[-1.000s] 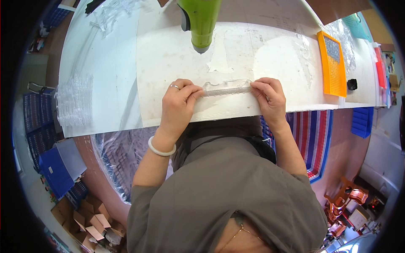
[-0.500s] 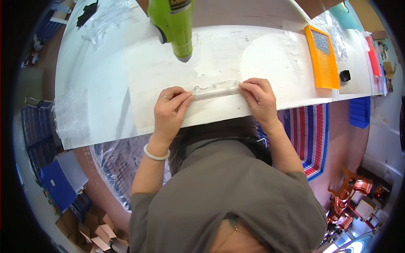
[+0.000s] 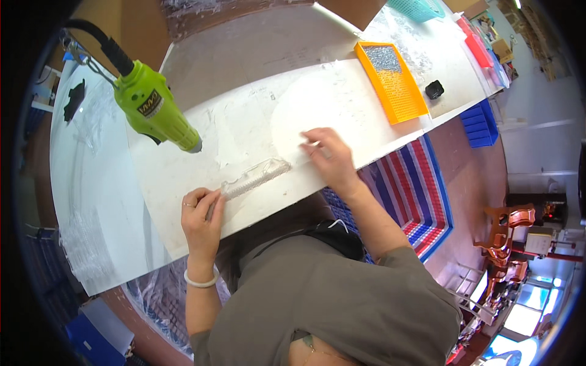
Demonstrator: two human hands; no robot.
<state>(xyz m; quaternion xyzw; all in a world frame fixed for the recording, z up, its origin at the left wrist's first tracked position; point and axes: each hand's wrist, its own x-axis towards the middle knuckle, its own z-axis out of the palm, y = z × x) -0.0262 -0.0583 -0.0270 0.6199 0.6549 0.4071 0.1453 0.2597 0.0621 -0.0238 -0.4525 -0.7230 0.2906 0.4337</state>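
A clear plastic strip with a ridged long edge lies along the front of the white tabletop. My left hand pinches its left end between thumb and fingers. Beyond the strip's other end, my right hand is off the plastic. Its thumb and forefinger are apart, slightly smeared by motion, and I see nothing between them. Above the table, to the left of the strip, a green electric screwdriver hangs tip down from a hook, a black cable at its top.
An orange tray holding small silvery metal pieces stands at the right, next to a small black part. Stacked clear plastic pieces lie at the left. A teal basket sits far right; a striped bag is below the table edge.
My right hand has let go of the strip's right end and moved away from it. My left hand still holds the other end. The whole view has turned to the right.
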